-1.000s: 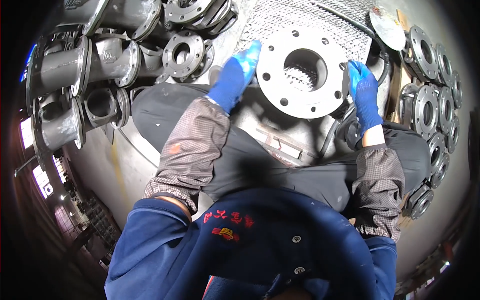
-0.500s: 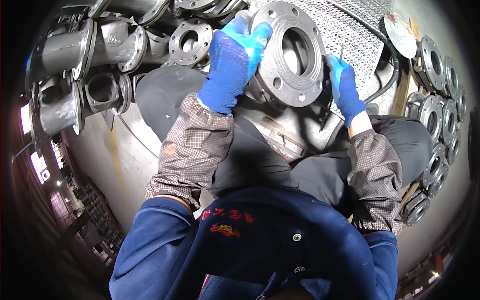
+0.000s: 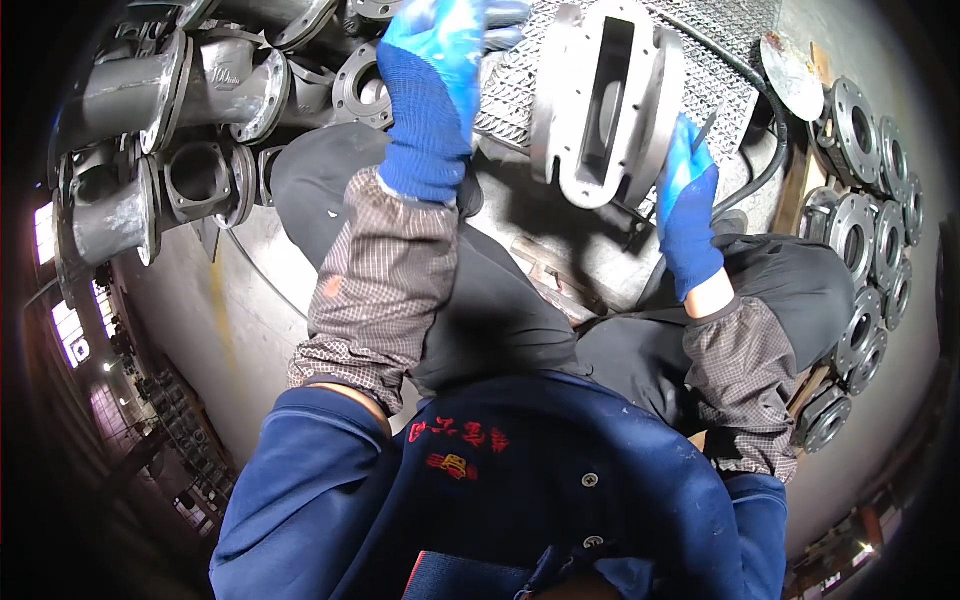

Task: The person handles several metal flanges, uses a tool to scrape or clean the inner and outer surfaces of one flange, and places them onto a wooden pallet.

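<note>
A grey cast-metal valve body stands in front of me on its side. It has a round flange on either side and a long slotted opening facing up. My left hand, in a blue glove, is off to its left and apart from it, fingers stretched out and somewhat blurred. Close beside the right flange is my gloved right hand. Its fingers are closed around a thin dark rod-like tool, whose far end shows above the fingers.
Beneath the valve body lies a patterned metal mesh surface. A black cable curves past it on the right. Flanged castings are piled at the left, and more ring-shaped ones stand in rows at the right. A pale round disc lies at the upper right.
The valve body has turned from showing its round flange face to showing its slotted opening. My left hand has let go and moved up and left. My right hand still holds the tool.
</note>
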{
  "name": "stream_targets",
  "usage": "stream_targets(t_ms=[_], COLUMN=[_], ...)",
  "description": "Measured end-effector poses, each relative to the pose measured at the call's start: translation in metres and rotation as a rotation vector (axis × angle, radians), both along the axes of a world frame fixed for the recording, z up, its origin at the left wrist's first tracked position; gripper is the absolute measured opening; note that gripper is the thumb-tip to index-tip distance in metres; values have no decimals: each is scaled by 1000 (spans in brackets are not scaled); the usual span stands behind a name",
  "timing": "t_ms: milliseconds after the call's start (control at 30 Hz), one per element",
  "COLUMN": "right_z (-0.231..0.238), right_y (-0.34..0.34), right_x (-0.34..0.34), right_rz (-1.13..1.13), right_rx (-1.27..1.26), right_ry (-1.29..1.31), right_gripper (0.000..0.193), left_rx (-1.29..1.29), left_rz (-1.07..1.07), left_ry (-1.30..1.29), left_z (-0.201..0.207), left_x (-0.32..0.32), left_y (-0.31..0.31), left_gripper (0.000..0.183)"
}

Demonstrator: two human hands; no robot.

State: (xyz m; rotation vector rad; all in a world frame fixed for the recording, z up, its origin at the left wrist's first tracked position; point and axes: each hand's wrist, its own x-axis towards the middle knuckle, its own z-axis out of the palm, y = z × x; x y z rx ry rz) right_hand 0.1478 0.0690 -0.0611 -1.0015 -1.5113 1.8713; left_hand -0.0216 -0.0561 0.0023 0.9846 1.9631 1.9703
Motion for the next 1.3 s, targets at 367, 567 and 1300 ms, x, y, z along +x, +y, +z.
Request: stream_targets(t_ms=[367,567,1300], right_z=[15,10,47], right_y=[9,34,42], right_x=[-22,-1,-11], right_rz=[-160,-16,286], right_rx=[-157,76,445], right_ry=[-28,-39,-279], right_gripper=[25,27,21], left_rx=[46,-136,350], left_rz=[-114,-157,-303], left_ry=[-741,-598,-834], left_z=[-80,-46,-48], left_x=[4,35,41], left_y=[49,46,24], left_gripper=[52,64,42])
